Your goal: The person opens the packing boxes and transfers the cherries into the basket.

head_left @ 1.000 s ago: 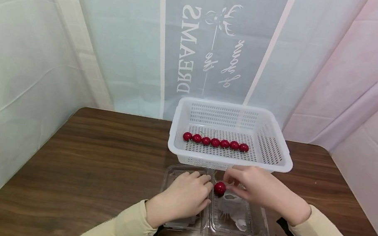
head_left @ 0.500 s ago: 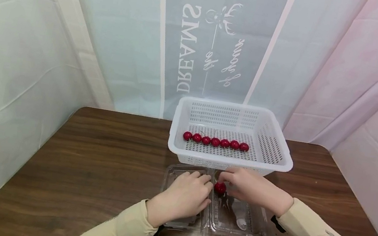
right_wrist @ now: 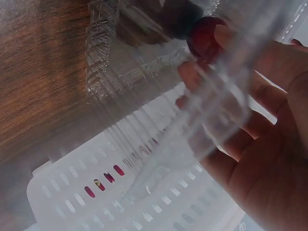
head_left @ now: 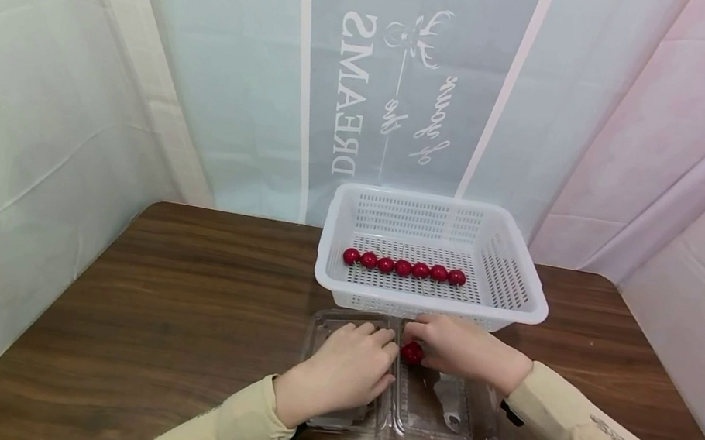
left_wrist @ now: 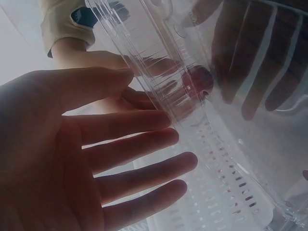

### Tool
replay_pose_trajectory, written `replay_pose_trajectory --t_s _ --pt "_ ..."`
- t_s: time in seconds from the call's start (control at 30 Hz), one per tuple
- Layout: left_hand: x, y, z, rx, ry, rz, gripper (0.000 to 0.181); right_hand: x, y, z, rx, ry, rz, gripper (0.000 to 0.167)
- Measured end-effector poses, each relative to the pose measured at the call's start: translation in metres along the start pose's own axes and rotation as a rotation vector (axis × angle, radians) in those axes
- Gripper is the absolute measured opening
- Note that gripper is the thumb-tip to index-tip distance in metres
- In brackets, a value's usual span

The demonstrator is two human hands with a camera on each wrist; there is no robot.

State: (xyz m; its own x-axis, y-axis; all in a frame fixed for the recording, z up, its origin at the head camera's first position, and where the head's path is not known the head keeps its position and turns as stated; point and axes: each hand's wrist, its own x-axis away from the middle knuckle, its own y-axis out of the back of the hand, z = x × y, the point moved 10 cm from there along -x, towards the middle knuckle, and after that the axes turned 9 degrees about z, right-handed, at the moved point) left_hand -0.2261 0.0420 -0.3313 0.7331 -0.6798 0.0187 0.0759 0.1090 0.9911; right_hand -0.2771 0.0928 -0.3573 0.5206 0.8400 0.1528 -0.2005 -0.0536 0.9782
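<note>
In the head view a clear hinged plastic clamshell box (head_left: 452, 436) lies unfolded on the table. My right hand (head_left: 464, 348) reaches into its right half and pinches a dark red cherry (head_left: 411, 353) near the far inner corner. The right wrist view has the thumb against the cherry (right_wrist: 203, 39), with the other fingers partly behind clear plastic. Over the box's left half lies my left hand (head_left: 346, 370), and in the left wrist view its fingers (left_wrist: 144, 166) are spread fairly straight along the clear plastic, holding nothing. The same cherry (left_wrist: 197, 82) shows there through the plastic.
Just behind the box stands a white perforated basket (head_left: 430, 302), with several red cherries (head_left: 403, 268) in a row on its floor. The brown wooden table (head_left: 189, 301) extends to both sides. Pale fabric curtains (head_left: 140, 57) enclose its back and sides.
My right hand has moved left, its fingers closing over the cherry at the box's far inner corner. The cherry stays in nearly the same place, and my left hand has hardly moved.
</note>
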Motion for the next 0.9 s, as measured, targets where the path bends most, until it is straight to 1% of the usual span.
replay_pose_trajectory --t_s 0.27,0.4,0.6,0.9 --pt "-0.0006 0.0000 -0.0005 -0.009 -0.003 -0.015 0.030 -0.0048 -0.0037 -0.0029 -0.017 -0.004 0.035 0.028" --pt "-0.0012 -0.0013 0.0002 -0.002 -0.003 -0.003 0.031 -0.0066 -0.0061 -0.0042 -0.027 -0.015 0.053 0.028" --pt "-0.0015 -0.0028 0.0010 0.002 0.001 0.019 0.032 -0.0093 -0.0080 -0.0042 -0.042 -0.010 0.057 0.027" --pt "-0.0012 -0.0021 0.0011 0.002 0.005 0.021 0.032 -0.0107 -0.0082 -0.0028 -0.103 0.006 0.067 0.025"
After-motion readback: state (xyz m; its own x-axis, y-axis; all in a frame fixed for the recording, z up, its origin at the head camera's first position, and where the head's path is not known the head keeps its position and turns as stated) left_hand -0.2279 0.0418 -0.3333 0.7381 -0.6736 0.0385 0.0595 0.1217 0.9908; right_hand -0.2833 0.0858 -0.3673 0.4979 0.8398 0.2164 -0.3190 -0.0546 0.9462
